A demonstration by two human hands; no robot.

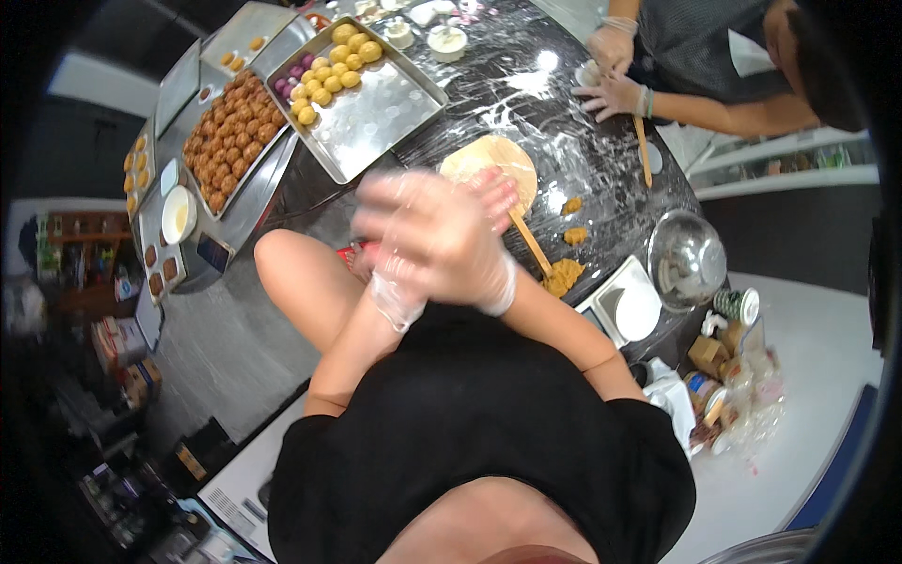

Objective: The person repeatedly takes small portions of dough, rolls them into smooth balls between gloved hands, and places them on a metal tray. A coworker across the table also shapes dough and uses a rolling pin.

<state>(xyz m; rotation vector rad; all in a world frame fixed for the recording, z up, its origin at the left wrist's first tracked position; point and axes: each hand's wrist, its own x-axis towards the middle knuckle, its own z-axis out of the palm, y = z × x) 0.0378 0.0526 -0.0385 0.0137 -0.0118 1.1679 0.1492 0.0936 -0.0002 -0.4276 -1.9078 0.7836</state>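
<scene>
Both my hands wear clear plastic gloves and meet palm against palm over the table. My right hand [427,221] lies across the top, its fingers smeared by motion. Underneath, my left hand [495,195] shows only blurred fingertips and its gloved wrist. Whatever may be between the palms is hidden. Just beyond them is a round, flat, cream-coloured disc [507,155], partly covered by my fingers. A wooden stick [531,242] runs from beside my hands into a mound of yellow-brown paste [564,278]. Two small lumps of similar paste [574,235] lie further off.
A metal tray [376,132] holds yellow and purple balls; a left-hand tray holds many brown balls [230,141]. To the right stand a white kitchen scale [611,299] and a steel bowl [686,258]. Across the floured table [526,103], another person's gloved hands [611,80] work beside a stick.
</scene>
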